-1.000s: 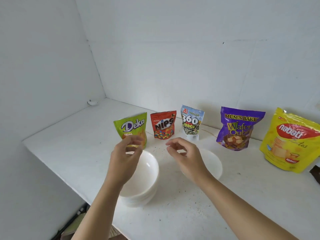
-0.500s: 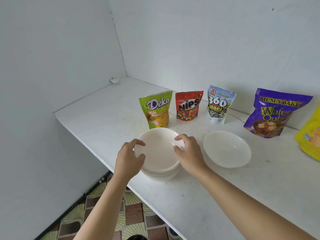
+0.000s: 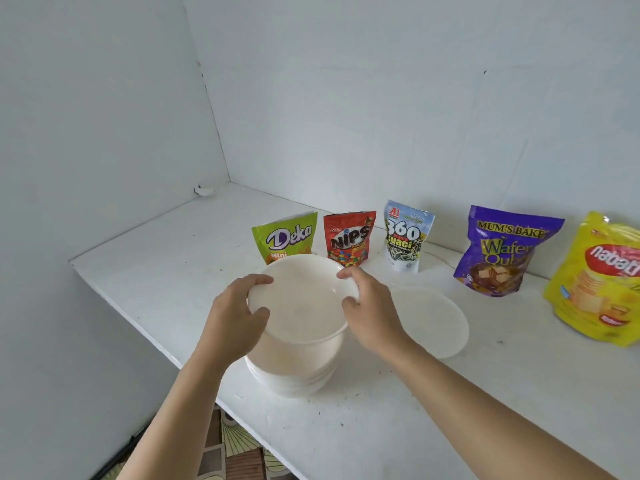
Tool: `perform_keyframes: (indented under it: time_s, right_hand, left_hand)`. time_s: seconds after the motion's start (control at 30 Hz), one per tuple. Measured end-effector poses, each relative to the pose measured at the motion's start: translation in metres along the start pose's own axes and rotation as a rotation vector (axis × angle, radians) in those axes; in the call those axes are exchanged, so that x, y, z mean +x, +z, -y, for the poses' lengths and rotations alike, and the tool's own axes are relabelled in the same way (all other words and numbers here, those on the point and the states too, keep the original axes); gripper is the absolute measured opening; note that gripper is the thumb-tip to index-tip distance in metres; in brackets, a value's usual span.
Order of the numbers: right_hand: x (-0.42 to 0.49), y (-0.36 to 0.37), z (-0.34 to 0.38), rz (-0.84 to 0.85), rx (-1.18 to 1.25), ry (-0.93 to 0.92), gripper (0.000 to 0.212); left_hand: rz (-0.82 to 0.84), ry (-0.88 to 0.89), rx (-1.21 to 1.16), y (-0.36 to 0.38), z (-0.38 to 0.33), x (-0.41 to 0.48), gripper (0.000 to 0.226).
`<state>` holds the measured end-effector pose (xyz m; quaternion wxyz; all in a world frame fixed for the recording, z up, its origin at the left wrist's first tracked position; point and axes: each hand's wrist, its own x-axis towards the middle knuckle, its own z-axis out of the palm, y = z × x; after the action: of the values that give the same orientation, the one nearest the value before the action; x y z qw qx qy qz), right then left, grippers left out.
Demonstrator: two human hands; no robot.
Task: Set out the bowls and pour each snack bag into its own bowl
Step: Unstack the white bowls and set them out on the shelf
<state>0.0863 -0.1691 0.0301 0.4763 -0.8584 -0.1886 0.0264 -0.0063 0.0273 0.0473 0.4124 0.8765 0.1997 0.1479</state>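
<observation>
Both the left hand [image 3: 235, 317] and right hand [image 3: 372, 313] held the top bowl [image 3: 301, 303] by opposite rim edges, fingers curled round it, tilted over the stack [image 3: 294, 374] on the shelf [image 3: 166, 258]. It looked light, stiff and probably slippery, so the rim seemed the surest hold.

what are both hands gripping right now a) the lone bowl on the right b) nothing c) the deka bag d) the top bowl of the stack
d: the left hand and right hand each curl their fingers round the rim of the top bowl, held just above the stack of bowls; the lone bowl lies untouched.
</observation>
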Motion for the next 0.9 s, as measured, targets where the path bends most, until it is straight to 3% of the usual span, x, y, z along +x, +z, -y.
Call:
perform_keyframes:
  time_s: [0.17,0.4,0.53,0.7,0.9]
  right_hand:
    - [0.003,-0.044,0.011,-0.157,0.303,0.000,0.055]
    - [-0.008,-0.109,-0.021,-0.390,0.531,0.058,0.060]
    - [-0.020,-0.143,-0.058,-0.559,0.544,0.137,0.060]
    - [-0.041,-0.182,-0.101,-0.655,0.535,0.243,0.058]
    - [-0.058,-0.199,-0.158,-0.734,0.468,0.386,0.058]
  left_hand:
    - [-0.035,0.052,-0.346,0.013,-0.048,0.005,0.058]
    - [0.096,0.093,-0.650,0.084,-0.101,0.004,0.061]
    - [0.235,0.082,-0.652,0.133,-0.125,0.002,0.052]
    - [0.453,0.136,-0.534,0.190,-0.149,0.004,0.054]
    - [0.509,0.266,-0.276,0.258,-0.145,0.010,0.048]
